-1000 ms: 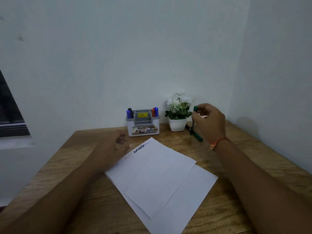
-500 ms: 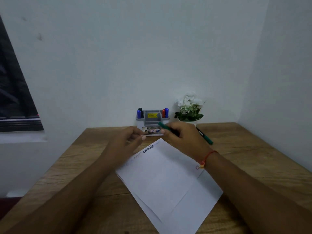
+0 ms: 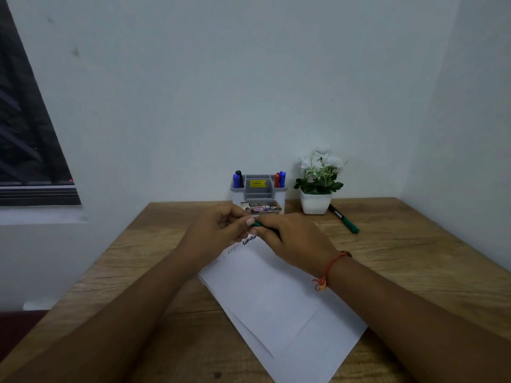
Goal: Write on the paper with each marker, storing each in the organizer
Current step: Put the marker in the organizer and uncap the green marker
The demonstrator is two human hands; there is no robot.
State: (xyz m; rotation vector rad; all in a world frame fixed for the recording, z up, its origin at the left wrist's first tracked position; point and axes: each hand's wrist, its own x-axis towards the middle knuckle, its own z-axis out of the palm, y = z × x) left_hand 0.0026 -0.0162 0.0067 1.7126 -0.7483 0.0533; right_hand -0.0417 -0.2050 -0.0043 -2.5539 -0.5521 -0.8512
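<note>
Head view: right hand (image 3: 293, 239) curls round a green marker (image 3: 258, 224) above the far corner of the paper (image 3: 276, 294); left hand (image 3: 218, 230) pinches the marker's green end. Organizer (image 3: 258, 196) stands just beyond, at the far edge of the table (image 3: 414, 258). A second marker (image 3: 344, 218) lies far right, beside the flowerpot (image 3: 315, 202).

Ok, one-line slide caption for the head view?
The left hand and right hand hold a green marker over the paper; four markers stand in the organizer.
</note>
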